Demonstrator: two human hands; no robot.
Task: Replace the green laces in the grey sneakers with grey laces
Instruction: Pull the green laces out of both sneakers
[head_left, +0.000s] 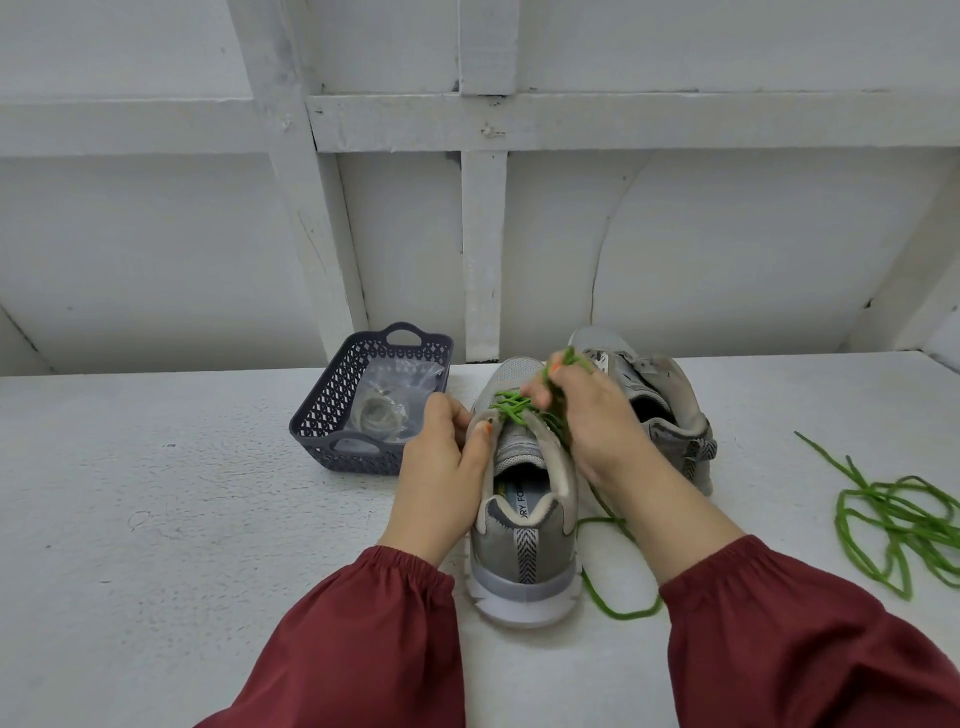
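Observation:
A grey sneaker (524, 551) stands heel toward me in the middle of the white table, with a green lace (511, 405) still crossing its lower eyelets. My left hand (447, 462) grips the sneaker's left collar, thumb on the eyelet edge. My right hand (597, 421) pinches a bunch of the green lace above the tongue; the lace's loose end (613, 603) trails down past the heel. The second grey sneaker (660, 405) lies behind my right hand with no lace showing. A removed green lace (898, 525) lies coiled at the right.
A dark grey plastic basket (322, 415) sits left of the sneakers, holding clear bags with coiled grey laces (382, 413). A white panelled wall (483, 234) rises directly behind the table. Red sleeves cover both forearms.

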